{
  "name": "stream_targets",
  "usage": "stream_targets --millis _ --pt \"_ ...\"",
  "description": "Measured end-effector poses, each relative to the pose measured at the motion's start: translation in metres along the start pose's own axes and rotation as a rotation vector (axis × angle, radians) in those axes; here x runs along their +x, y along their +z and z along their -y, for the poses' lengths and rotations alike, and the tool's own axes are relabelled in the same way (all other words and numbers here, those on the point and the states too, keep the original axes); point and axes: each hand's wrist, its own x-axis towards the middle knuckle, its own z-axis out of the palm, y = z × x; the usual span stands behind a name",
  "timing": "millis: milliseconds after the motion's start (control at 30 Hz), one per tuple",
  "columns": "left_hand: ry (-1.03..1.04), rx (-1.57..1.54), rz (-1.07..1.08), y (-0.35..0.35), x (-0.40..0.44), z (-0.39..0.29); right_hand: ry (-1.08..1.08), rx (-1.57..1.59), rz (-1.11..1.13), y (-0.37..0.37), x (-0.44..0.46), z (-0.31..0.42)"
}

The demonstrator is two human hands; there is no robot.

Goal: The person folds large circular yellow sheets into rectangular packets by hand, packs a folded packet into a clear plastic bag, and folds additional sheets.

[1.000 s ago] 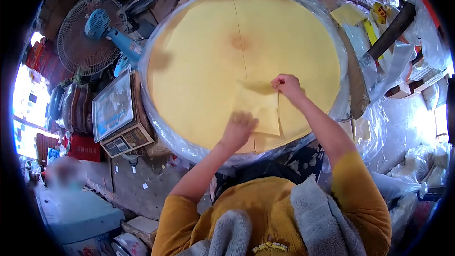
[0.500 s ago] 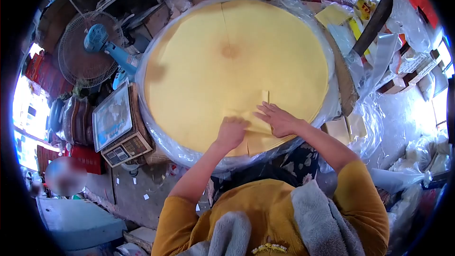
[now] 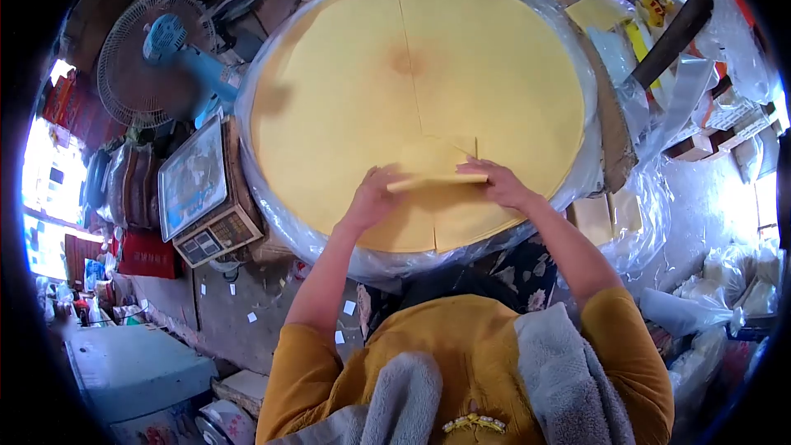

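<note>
A folded yellow paper (image 3: 438, 182), seen nearly edge-on, is held across the near part of a round yellow tabletop (image 3: 346, 82). At its left end, my left hand (image 3: 375, 196) is closed on it, slightly blurred at the fingertips. My right hand (image 3: 504, 186) grips the opposite end, fingers over the far side. Just beyond the hands lies a flat yellow sheet (image 3: 441, 149) with a raised edge near its right side; its colour nearly matches the tabletop.
Clear plastic (image 3: 284, 235) wraps the table rim. To the left stand a weighing scale (image 3: 202, 198) and a blue fan (image 3: 194, 66). Cardboard boxes (image 3: 606, 218) and plastic bags (image 3: 696, 309) sit at the right. Small white scraps (image 3: 252, 317) lie on the floor.
The paper under my hands was flat against the table and now stands folded between them. My left hand moved left, my right hand slightly right and both farther from my body.
</note>
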Motion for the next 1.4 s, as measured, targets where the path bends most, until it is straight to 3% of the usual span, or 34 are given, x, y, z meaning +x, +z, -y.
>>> stream_targets --millis 33,133,167,267,367,467,567,600,667,700,800,900,1000,1100,1200,1300,1400 --pt "-0.073 -0.088 -0.079 0.007 0.001 0.004 0.014 0.094 -0.142 0.007 0.002 -0.005" --pt "-0.256 -0.125 -0.134 0.017 0.013 0.012 0.356 0.087 -0.122 0.007 0.016 -0.018" --pt "-0.309 -0.098 -0.121 0.018 0.018 0.012 0.284 0.099 -0.217 0.004 0.015 -0.001" --pt "-0.288 -0.076 -0.213 0.021 0.035 0.007 0.474 -0.018 -0.242 -0.01 0.023 0.031" --pt "-0.392 -0.152 -0.251 0.02 0.051 -0.01 0.518 -0.05 -0.392 -0.012 0.031 0.045" --pt "-0.533 0.076 -0.256 0.026 0.062 -0.008 0.456 -0.017 -0.53 -0.011 0.035 0.055" --pt "-0.127 0.58 -0.291 0.04 0.073 -0.003 0.535 -0.049 -0.514 -0.005 0.046 0.033" --pt "-0.14 0.584 -0.233 0.047 0.075 -0.004 0.57 -0.068 -0.505 -0.006 0.049 0.034" --pt "-0.168 0.589 -0.113 0.06 0.079 -0.012 0.551 -0.006 -0.506 -0.01 0.048 0.038" --pt "-0.281 0.525 -0.001 0.061 0.081 -0.013 0.54 0.024 -0.505 -0.012 0.047 0.039" --pt "-0.232 0.595 -0.041 0.066 0.081 -0.007 0.432 -0.1 -0.573 -0.009 0.044 0.035" --pt "-0.248 0.628 -0.066 0.066 0.081 -0.013 0.497 -0.457 -0.449 -0.019 0.04 0.086" --pt "-0.226 0.648 -0.101 0.066 0.081 -0.017 -0.068 -0.93 -0.456 -0.012 0.05 0.065" --pt "-0.225 0.685 -0.11 0.07 0.082 -0.017 0.059 -0.792 -0.211 0.002 0.062 0.021" --pt "-0.156 0.635 -0.138 0.069 0.079 -0.014 0.038 -0.915 -0.218 0.002 0.058 0.025" --pt "-0.253 0.407 -0.068 0.041 0.082 -0.028 0.05 -0.859 -0.243 0.005 0.059 0.025" --pt "-0.389 -0.215 -0.667 0.042 0.051 -0.018 0.241 -0.848 -0.296 0.025 0.049 0.054"
